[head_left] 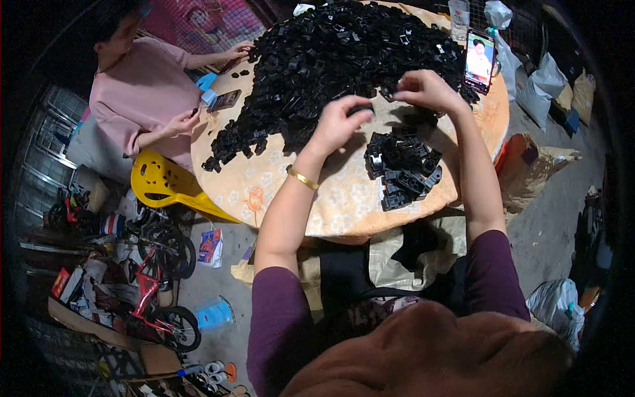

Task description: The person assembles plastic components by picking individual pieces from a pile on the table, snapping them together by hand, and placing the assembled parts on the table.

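Note:
My left hand (pixel 338 126), with a gold bangle on its wrist, hovers at the near edge of a big heap of small black plastic parts (pixel 317 66). Its thumb and fingers are apart and slightly blurred; dark parts show behind the gap. Over the heap's right side, my right hand (pixel 433 91) has its fingers curled in toward the thumb. Whatever lies at those fingertips is too small and dark to make out. Between my forearms, close to the table's front edge, sits a smaller group of black plastic parts (pixel 403 169).
A patterned cloth covers the round table (pixel 297 212). A phone (pixel 478 61) stands upright at right, near a clear cup (pixel 458 18). Across at left, a person in pink (pixel 142 92) handles parts beside a yellow chair (pixel 155 178). Sacks (pixel 542 86) and a red bicycle (pixel 149 284) stand around.

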`<state>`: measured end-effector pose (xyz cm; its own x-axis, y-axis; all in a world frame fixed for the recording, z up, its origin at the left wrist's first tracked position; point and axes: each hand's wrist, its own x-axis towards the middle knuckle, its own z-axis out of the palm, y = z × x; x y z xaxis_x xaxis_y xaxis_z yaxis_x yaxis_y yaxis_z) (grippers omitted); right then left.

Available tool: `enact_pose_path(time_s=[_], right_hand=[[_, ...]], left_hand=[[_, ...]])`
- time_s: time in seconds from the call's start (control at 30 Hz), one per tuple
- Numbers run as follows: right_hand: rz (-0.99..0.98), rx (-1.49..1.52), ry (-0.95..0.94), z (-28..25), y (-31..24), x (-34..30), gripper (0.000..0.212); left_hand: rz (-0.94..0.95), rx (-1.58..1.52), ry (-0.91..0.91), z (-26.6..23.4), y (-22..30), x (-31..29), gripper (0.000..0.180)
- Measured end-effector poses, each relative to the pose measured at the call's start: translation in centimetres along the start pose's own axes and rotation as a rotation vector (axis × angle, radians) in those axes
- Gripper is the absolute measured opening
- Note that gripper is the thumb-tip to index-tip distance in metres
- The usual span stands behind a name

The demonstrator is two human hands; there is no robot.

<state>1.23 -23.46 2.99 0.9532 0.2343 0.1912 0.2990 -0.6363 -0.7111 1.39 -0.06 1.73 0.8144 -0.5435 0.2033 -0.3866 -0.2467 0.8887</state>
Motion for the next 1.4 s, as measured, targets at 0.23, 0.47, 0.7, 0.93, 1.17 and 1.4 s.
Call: enact_pose_path(time_s=[0.23,0.47,0.7,0.93,1.17,1.4], right_hand=[[0.032,-0.628,-0.244,1.7,1.3,0.0,0.023],[-0.239,-0.213,0.056,2.9,0.7,0.7,0.022],[-0.222,0.16,0.081,4.6,0.2,1.4,0.019],[-0.01,0.392,0.129,4.1,-1.3,1.2,0.032],[-0.044,0.332,0.236,4.6,0.1,2.0,0.048],[-0.243,0.425,0.227,5.9,-0.8,1.5,0.033]], left_hand=[[0.209,-0.02,-0.46,1.6,1.2,-0.5,0.024],[-0.115,0.619,0.358,-3.6,-1.6,0.5,0.024],[-0.029,1.11,0.213,-0.5,-3.9,1.6,0.041],[0.037,0.703,-0.096,-5.6,-3.0,0.4,0.048],[0.063,0.982,-0.1,-2.5,-3.9,0.8,0.029],[-0.202,-0.42,0.186,-0.8,-2.1,1.2,0.018]])
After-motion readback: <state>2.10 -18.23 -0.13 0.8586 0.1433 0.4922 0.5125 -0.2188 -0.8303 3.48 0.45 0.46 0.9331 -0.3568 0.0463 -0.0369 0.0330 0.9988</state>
